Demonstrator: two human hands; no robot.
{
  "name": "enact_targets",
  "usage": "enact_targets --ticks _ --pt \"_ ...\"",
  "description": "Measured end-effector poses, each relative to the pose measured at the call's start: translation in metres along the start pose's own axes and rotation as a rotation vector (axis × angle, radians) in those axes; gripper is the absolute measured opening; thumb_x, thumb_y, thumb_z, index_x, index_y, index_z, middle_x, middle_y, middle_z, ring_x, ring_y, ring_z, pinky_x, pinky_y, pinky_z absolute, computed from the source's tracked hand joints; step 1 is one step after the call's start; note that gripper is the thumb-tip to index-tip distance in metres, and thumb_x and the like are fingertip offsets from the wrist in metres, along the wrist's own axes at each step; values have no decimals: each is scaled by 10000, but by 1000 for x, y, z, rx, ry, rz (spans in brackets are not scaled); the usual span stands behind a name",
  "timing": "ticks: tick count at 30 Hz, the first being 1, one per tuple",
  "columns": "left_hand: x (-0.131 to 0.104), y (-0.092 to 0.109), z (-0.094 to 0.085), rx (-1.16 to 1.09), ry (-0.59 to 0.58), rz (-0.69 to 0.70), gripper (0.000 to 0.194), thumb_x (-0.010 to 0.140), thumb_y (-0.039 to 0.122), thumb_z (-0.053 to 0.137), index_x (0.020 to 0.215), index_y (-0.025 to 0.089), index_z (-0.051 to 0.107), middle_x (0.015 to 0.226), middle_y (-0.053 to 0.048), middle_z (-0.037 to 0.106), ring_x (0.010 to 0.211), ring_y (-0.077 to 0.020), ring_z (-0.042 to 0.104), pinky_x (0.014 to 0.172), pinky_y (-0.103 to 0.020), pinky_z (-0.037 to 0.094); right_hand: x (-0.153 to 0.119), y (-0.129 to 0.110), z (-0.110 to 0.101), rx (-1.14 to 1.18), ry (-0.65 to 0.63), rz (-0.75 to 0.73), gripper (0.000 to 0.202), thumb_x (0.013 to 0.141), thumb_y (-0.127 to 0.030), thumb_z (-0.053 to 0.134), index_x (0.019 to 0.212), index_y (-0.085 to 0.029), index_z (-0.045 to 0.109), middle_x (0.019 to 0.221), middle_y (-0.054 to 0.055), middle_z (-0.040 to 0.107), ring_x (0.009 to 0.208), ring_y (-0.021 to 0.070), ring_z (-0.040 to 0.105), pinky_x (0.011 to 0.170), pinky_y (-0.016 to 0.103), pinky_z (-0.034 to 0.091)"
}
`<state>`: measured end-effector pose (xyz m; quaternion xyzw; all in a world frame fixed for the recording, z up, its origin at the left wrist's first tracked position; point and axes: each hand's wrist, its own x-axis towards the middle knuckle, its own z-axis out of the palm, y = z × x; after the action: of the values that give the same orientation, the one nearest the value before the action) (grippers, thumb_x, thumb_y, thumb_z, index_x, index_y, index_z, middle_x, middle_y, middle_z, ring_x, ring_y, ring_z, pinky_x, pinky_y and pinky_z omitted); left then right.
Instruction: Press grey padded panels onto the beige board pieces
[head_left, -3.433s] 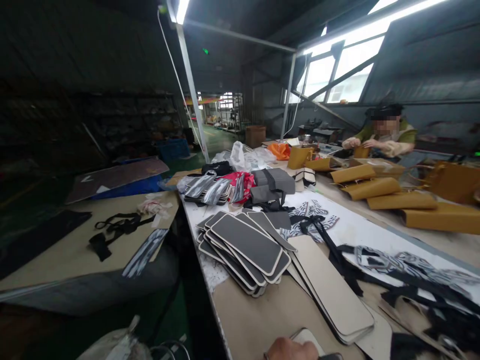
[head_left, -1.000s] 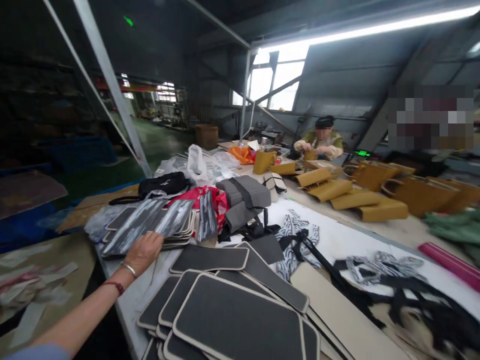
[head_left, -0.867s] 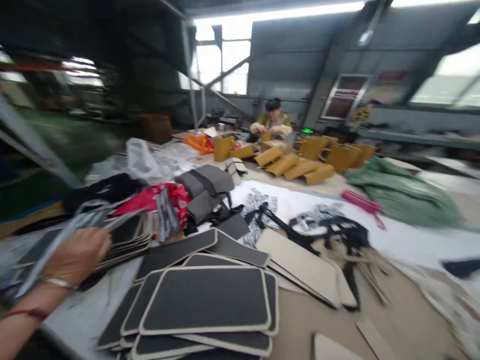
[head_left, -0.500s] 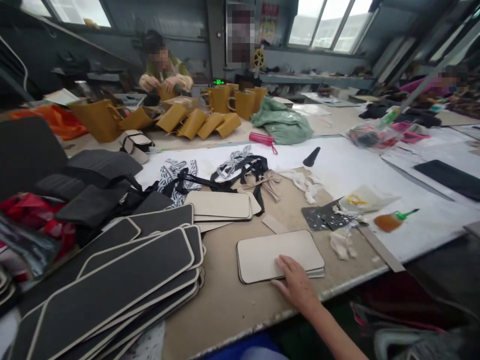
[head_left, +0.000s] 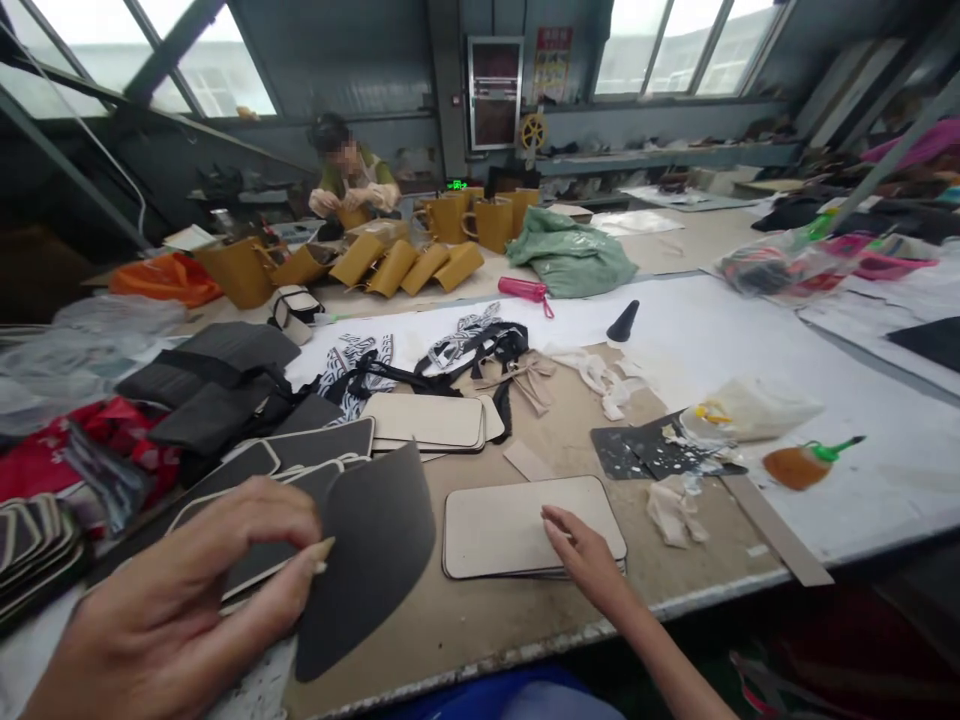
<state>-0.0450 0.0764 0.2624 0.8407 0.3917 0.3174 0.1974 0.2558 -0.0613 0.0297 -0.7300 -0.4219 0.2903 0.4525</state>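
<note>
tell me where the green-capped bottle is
In the head view, the green-capped bottle is on the right, just nearer than the whitish bag and just beyond the tan strip.

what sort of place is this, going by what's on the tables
Most likely a bag-making workshop: mustard-coloured bags with handles stand across the table, a co-worker there is busy with both hands, and rounded beige panels lie stacked nearer the camera.

The left hand (head_left: pixel 172 600), a second ago out by the red bag (head_left: pixel 45 450), has come in close before the dark pile (head_left: pixel 322 438), a bent dark sheet (head_left: pixel 367 560) now raised at its pinched fingertips. The right hand (head_left: pixel 589 555), earlier spread on the cream stack (head_left: pixel 517 525), has drawn its fingers together.
</note>
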Motion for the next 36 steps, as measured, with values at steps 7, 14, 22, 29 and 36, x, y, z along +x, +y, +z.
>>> enact_targets --ticks 7,14,22,29,36 --pt "11 46 36 -246 -124 -131 197 672 432 603 629 242 577 664 -20 548 636 -163 504 554 -232 442 25 -21 -15 477 -77 164 669 709 -682 477 1084 -138 584 1075 157 601 985 260 562 800 404 488" --pt "3 64 52 -398 -40 -420 291 596 495 672 599 216 589 695 -21 541 671 -154 497 565 -204 433 45 -32 -42 606 26 207 439 658 -603 591 751 -175 595 746 37 568 789 194 547 653 293 462" --pt "-26 10 98 -385 -49 -670 349 612 512 644 657 174 569 622 16 500 591 -119 454 542 -207 403 11 10 -77 132 33 80 392 705 -562 518 583 -190 511 561 -14 465 556 142 446 544 256 386" --pt "-31 -54 183 -516 -133 -799 353 542 501 611 553 160 520 514 34 468 514 -111 435 518 -234 393 -29 53 -74 -193 171 74 422 773 -582 421 637 -199 534 652 23 524 625 174 504 631 298 429" --pt "-18 -81 229 -442 -153 -873 291 505 463 534 490 179 470 433 44 442 434 -104 426 440 -226 365 -27 56 -66 -377 306 53 437 814 -589 356 660 -211 512 706 47 519 665 190 516 640 327 441"
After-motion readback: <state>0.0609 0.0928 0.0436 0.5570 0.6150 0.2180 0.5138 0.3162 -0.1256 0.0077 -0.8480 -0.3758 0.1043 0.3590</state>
